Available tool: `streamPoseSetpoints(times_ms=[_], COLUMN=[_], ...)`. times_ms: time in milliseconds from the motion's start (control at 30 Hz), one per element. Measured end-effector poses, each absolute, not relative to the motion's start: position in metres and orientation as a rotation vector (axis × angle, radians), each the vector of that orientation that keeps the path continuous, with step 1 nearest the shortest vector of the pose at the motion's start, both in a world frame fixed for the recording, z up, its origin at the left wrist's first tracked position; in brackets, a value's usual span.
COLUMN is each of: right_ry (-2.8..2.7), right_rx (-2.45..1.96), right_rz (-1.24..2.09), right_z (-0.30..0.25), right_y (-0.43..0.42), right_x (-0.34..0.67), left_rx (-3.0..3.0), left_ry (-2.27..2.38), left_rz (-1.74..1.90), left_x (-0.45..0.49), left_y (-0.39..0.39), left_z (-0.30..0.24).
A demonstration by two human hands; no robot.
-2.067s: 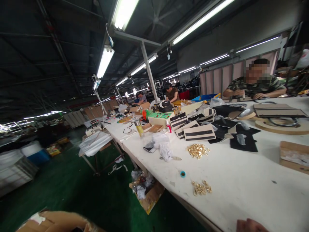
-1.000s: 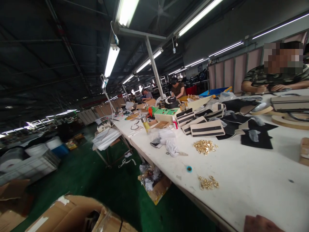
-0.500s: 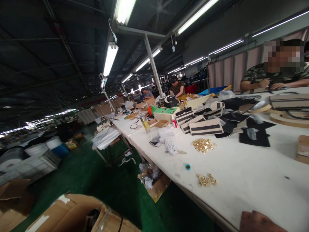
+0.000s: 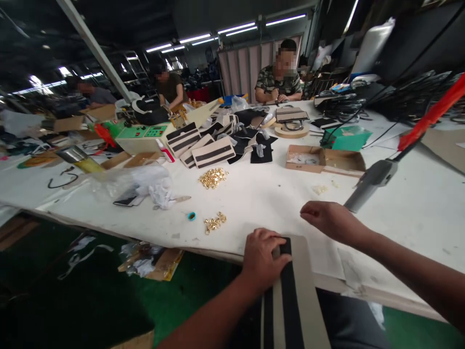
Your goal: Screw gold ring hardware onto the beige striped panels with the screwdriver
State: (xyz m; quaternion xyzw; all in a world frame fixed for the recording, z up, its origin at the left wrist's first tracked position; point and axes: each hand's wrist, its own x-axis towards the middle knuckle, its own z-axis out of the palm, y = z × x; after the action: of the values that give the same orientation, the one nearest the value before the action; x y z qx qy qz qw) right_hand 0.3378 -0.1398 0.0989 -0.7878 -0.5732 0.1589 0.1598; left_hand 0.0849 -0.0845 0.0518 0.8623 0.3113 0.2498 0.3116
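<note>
Gripping the top of a striped panel [image 4: 290, 300], the left hand [image 4: 263, 259] is pinning it on the table [image 4: 254, 198] edge at six o'clock, likely stopping it sliding off. The right hand [image 4: 329, 220], at its two o'clock, is hovering loose and empty.

Factory workshop: long white worktop [image 4: 276, 194] with striped fabric panels [image 4: 212, 155], gold metal fittings [image 4: 212, 177] at 12 o'clock, seated co-workers [image 4: 278, 80], strip lights [image 4: 196, 38].

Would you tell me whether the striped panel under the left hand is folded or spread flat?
Spread flat: the striped panel shows no crease, its black stripes running straight from the left hand past the table edge.
</note>
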Motion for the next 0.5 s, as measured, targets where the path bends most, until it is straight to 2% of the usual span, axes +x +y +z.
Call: streamPoseSetpoints(times_ms=[100,167,500], right_ry=[-1.556,-1.55,-1.592], right_rx=[-1.908,-1.803,-1.867], right_rz=[0.868,0.979,0.837], right_z=[0.101,0.098,0.062], right_y=[-0.161,-0.172,-0.18], right_x=[0.3,0.282,0.267], left_rx=[2.304,2.321,2.391], left_ry=[0.82,0.813,0.803], left_rz=[0.624,0.604,0.644], left_x=[0.085,0.085,0.08], left_y=[-0.087,-0.087,-0.096], left_z=[0.056,0.056,0.045])
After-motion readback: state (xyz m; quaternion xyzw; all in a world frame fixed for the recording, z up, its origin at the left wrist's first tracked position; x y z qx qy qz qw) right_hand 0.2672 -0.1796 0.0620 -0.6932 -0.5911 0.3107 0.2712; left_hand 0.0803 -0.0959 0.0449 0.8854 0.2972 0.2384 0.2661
